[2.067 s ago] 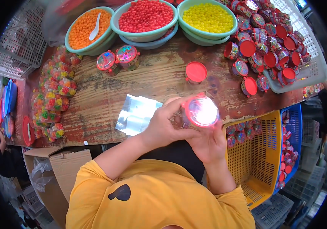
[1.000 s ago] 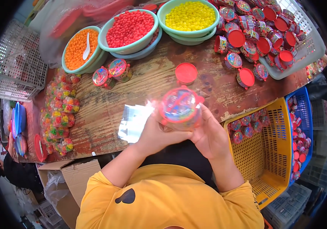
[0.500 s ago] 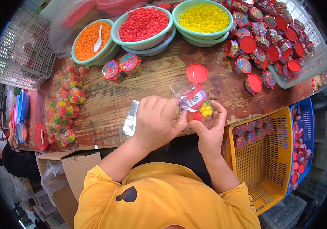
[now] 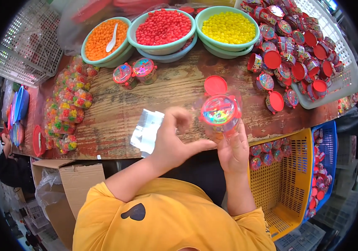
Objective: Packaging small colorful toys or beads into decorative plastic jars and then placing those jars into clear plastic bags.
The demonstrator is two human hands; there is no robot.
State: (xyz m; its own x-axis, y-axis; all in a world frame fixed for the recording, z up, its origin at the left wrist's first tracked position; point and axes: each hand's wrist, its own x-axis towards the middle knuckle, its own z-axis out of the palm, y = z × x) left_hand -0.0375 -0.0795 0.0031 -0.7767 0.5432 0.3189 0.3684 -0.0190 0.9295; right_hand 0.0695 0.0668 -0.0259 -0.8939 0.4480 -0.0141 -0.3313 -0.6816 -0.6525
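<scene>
In my right hand point(image 4: 234, 148) is a clear candy jar point(image 4: 221, 112) with a red rim and a shiny, colourful round top facing up. My fingers grip it from below and from the right. Just left of it, my left hand point(image 4: 168, 140) is empty and apart-fingered, its thumb stretched toward the jar's base and its fingertips blurred. Beside that hand lie silver foil sheets point(image 4: 146, 130), partly hidden behind it. A red round lid point(image 4: 215, 85) rests on the wooden table point(image 4: 116, 113) beyond the jar. Farther left stand two similar jars point(image 4: 144, 70), side by side.
Bowls of orange point(image 4: 93, 46), red point(image 4: 162, 29) and yellow candies point(image 4: 229, 27) line the far side. Clear candy-filled cups point(image 4: 68, 113) cluster at left. Many jars point(image 4: 285, 54) heap at right by a pale basket point(image 4: 350, 85). A yellow crate point(image 4: 275, 184) stands below, a cardboard box point(image 4: 83, 180) lower left.
The jar has turned so its colourful top faces up instead of its labelled, candy-showing side. My left hand has let go and drawn back left. More of the foil sheets shows.
</scene>
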